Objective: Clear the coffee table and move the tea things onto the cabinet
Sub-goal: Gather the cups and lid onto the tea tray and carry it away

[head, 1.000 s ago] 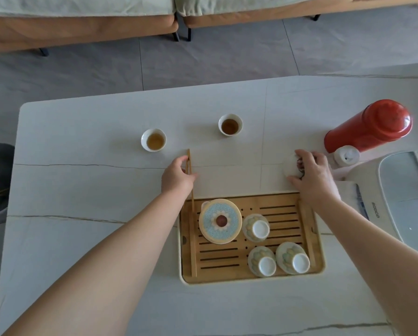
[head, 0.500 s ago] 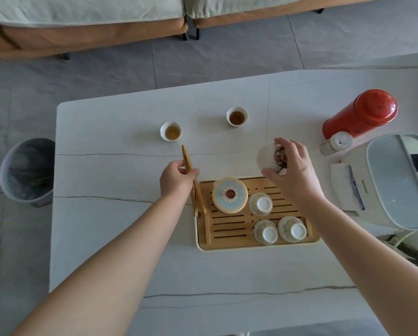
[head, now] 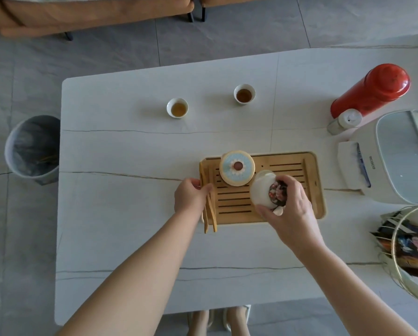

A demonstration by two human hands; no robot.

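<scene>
On the white coffee table (head: 120, 214) lies a slatted bamboo tea tray (head: 309, 190). A round blue flower-patterned lid (head: 237, 168) rests at the tray's far left. My left hand (head: 191, 197) grips bamboo tongs (head: 210, 219) at the tray's left edge. Over the tray, my right hand (head: 290, 209) holds a white cup (head: 262, 190) tilted on its side, with wet tea leaves showing inside. It hides the small cups on the tray. Two small cups of tea (head: 177, 107) (head: 244, 94) stand farther back on the table.
A red thermos (head: 372, 90) and a small white-capped jar (head: 343, 121) stand at the right, beside a white appliance (head: 397, 156). A wire basket with packets (head: 411, 251) sits at the near right. A grey bin (head: 32, 147) stands on the floor left of the table. Sofas lie beyond.
My right hand has carried the white cup from the table's right side to above the tray. My left hand has brought the tongs down along the tray's left edge. The view has risen.
</scene>
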